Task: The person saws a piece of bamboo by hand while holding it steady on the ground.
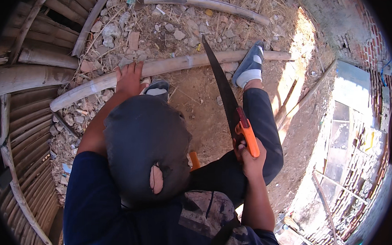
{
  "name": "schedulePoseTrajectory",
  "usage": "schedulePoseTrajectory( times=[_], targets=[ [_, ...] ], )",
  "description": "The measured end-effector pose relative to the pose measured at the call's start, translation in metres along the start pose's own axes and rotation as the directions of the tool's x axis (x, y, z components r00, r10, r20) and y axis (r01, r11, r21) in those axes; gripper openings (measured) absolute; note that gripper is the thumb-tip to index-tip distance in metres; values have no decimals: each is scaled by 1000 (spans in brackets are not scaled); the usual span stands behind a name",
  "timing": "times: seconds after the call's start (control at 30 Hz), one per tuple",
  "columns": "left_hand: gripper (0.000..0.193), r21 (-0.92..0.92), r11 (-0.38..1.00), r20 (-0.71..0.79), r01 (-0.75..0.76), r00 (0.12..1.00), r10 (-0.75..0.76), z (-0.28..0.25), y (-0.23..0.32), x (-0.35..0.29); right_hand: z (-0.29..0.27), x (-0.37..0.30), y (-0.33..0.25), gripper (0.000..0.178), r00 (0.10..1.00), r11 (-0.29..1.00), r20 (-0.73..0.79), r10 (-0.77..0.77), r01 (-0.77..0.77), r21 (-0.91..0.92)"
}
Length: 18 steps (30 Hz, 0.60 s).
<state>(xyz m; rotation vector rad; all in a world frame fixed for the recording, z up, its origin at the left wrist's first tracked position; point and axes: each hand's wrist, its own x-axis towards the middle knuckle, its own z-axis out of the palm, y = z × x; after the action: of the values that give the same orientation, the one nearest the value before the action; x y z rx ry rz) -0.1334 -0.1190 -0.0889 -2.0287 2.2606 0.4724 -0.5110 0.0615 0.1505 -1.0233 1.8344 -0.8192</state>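
The bamboo pole (163, 66) lies across the ground (197, 93) in front of the person, slightly curved in this wide view, with its left end near the bamboo wall (34, 123) and its right end reaching to the sunny strip toward the right edge of the ground. The left hand (129, 79) rests upon the pole in its left part, with the fingers spread over the upper side; I cannot tell whether they close around it. The right hand (252, 160) is closed firmly around the orange handle (248, 136) of a saw (225, 93). The dark blade points away from the person, and it passes over the pole in the view, with the tip beyond it; whether the blade touches the pole, I cannot tell. The right foot (251, 65), in a sandal and a pale sock, covers a part of the pole to the right of the blade. The left foot (157, 88) is just beside the left hand, partly hidden behind the bent left knee (146, 142), where the dark trousers have a hole. Next to this knee an orange object (195, 160) shows only partly. Another bamboo piece (206, 2) lies near the far edge of the ground, among straw and stones (178, 34).
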Motion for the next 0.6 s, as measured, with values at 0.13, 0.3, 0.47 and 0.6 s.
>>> schedulePoseTrajectory(
  times=[0.13, 0.3, 0.47, 0.6],
  targets=[
    [90, 26, 999, -19, 33, 999, -33, 12, -6, 8, -5, 3, 13, 11, 1000, 996, -14, 0, -1, -87],
    [83, 40, 994, -6, 101, 995, -101, 11, 3, 15, -17, 3, 18, 10, 1000, 992, -10, 25, -26, -125],
    [79, 49, 991, 71, 123, 989, -126, -1, 5, 24, -35, -6, 28, 13, 996, 992, 23, 89, -86, -87],
    [76, 64, 992, 113, 107, 987, -114, -5, 5, 29, -42, -16, 32, 16, 992, 992, 31, 122, -121, -38]
  ],
)
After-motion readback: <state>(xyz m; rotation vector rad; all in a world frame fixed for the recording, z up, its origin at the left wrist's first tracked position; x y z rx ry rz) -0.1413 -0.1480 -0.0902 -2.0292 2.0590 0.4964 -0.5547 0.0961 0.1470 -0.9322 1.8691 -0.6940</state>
